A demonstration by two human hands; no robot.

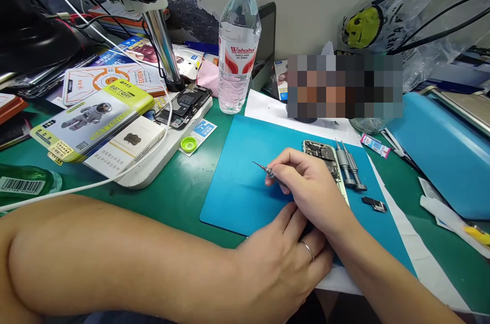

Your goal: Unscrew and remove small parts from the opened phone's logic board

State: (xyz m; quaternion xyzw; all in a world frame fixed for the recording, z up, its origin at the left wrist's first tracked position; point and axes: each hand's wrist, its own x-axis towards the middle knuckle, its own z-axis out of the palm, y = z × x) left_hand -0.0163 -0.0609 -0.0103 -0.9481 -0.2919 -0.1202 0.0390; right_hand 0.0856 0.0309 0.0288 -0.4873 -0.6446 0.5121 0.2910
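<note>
My right hand (306, 181) pinches a small precision screwdriver (269, 171), its thin tip pointing left above the blue work mat (237, 176). Below it, my left hand (285, 257), with a ring on one finger, reaches across the mat's near edge. Its fingers are bent together and their tips are hidden under my right wrist, so what they hold does not show. An opened phone (319, 150) with bare circuitry lies behind my right hand, its lower end covered. Two grey screwdrivers (346, 163) lie beside the phone. A small black phone part (374, 204) rests farther right.
A water bottle (239, 43) stands behind the mat. On the left are a yellow battery box (95, 122), another opened phone (187, 104), a metal stand post (163, 48) and a white cable (149, 153). A blue case (440, 155) lies at right. One patch is pixelated.
</note>
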